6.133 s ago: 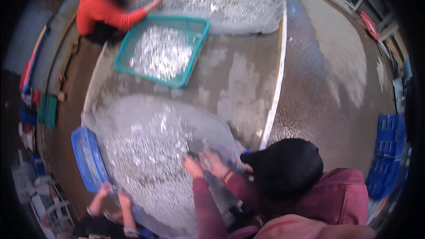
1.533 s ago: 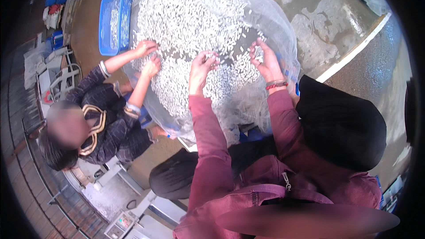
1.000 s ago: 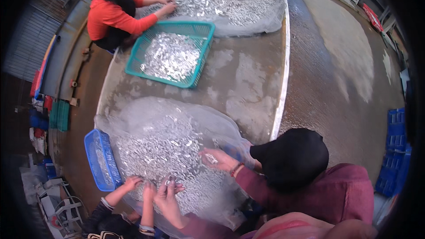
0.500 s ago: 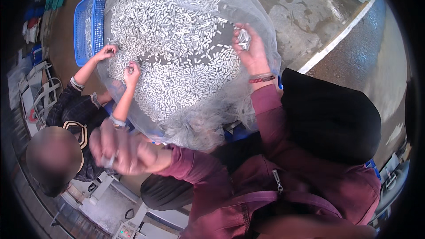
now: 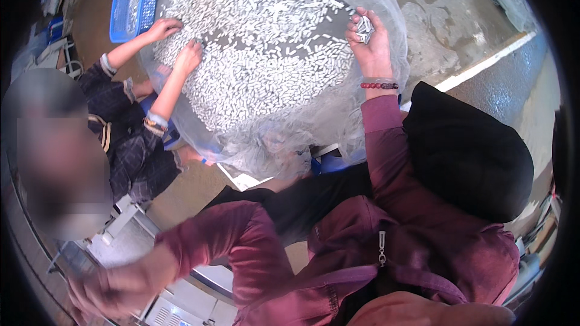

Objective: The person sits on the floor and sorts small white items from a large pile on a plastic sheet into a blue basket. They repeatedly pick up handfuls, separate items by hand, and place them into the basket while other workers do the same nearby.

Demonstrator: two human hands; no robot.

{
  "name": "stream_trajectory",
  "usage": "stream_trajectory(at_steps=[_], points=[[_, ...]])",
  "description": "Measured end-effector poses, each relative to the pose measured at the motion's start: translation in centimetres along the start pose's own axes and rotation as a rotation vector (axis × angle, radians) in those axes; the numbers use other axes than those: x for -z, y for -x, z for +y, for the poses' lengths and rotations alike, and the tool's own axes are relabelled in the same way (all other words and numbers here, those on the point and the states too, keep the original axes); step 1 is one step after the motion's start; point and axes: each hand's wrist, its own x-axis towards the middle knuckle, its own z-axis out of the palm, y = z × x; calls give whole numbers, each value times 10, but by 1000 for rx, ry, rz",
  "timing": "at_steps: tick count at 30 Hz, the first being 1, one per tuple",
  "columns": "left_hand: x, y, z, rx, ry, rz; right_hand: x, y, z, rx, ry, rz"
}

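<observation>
My right hand (image 5: 370, 39) is at the right edge of a broad pile, its fingers curled around a handful of small white cylindrical pieces (image 5: 364, 29). Similar loose pieces (image 5: 260, 84) spread over a translucent mesh sheet (image 5: 386, 0), with a dark bare patch in the middle. At the lower left, away from the pile, is my left hand (image 5: 115, 290). It is smeared by motion, and whatever its fingers hold does not show. Across the left side of the pile, a co-worker's two hands (image 5: 166, 28) touch the pieces.
A blue perforated basket (image 5: 150, 6) stands at the pile's upper left. The co-worker (image 5: 136, 151) sits to my left. Light-coloured equipment (image 5: 193, 302) lies below my left arm. A large black cloth-covered shape (image 5: 471, 157) is beside my right arm. A white strip (image 5: 483, 63) crosses the wet floor.
My left hand has swung down and left, away from the pile. My right hand keeps its handful by the pile's edge. The whole view has shifted, and the co-worker's head appears closer.
</observation>
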Motion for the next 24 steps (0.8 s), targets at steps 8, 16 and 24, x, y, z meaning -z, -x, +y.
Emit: stream_trajectory(at_steps=[8,16,24], points=[[4,151,-282,917,-422,-321,2,18,3,-240,-433,-127],[5,224,-356,809,-1062,-482,-12,28,-26,48,224,-179],[-43,147,-290,480,-982,-730,21,27,39,-384,132,-76]])
